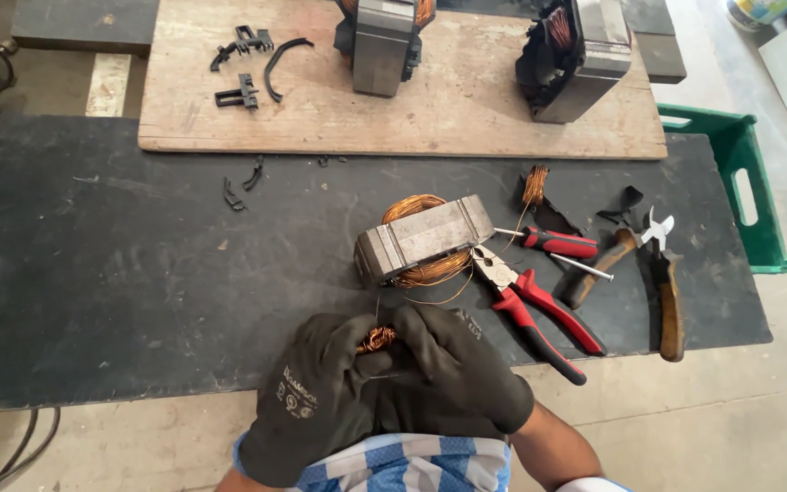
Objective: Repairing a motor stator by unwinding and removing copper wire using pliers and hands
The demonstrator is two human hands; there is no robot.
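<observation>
At the bottom middle of the frame, two hands in dark gloves are pressed close together. The left hand (316, 392) and the right hand (453, 369) are both closed around a small bunch of copper wire (376, 339), which peeks out between the fingers. Just above the hands, in the middle of the frame, a grey metal motor block (423, 239) with copper coils lies on its side on the black mat (111, 264). To its right, touching it, lie red-handled pliers (530, 305). Next to them lies a red and black screwdriver (553, 242), then cutters with brown handles (662, 273) further right. At the top of the frame, a wooden board (466, 105) holds two more motor blocks, one at top middle (383, 41) and one at top right (580, 59). Small black plastic bits (248, 64) lie on the board at the upper left. A green crate (749, 182) stands at the right edge.
</observation>
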